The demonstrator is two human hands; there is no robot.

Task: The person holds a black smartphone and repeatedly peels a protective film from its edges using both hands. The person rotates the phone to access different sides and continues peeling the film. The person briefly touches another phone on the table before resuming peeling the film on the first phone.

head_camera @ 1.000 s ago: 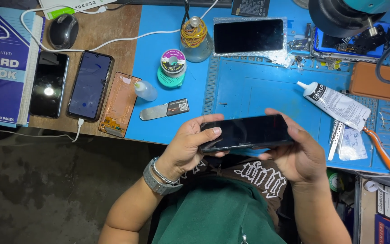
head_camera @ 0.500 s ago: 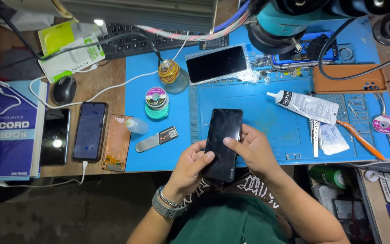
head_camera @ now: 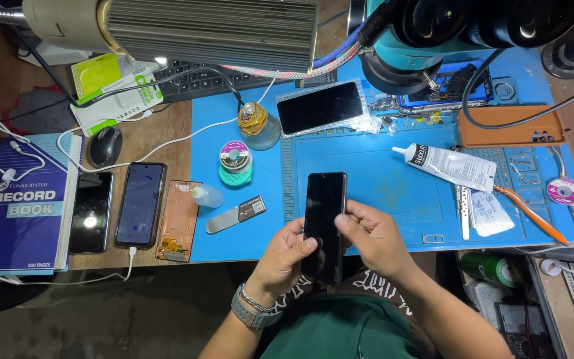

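**Dark phone held upright over the mat's front edge**

The left hand (head_camera: 286, 256) curls around the left side of a black phone (head_camera: 323, 219), thumb on the glass; the right hand (head_camera: 373, 239) closes on its right side, fingers bent over the screen. The phone stands lengthwise across the near edge of the blue mat (head_camera: 367, 173), whose centre lies bare beyond it. A glue tube (head_camera: 448, 165) bounds that space on the right, a wrapped screen (head_camera: 321, 106) at the back. Left of the mat, two phones (head_camera: 139, 205) lie side by side near one blue book (head_camera: 24, 206).
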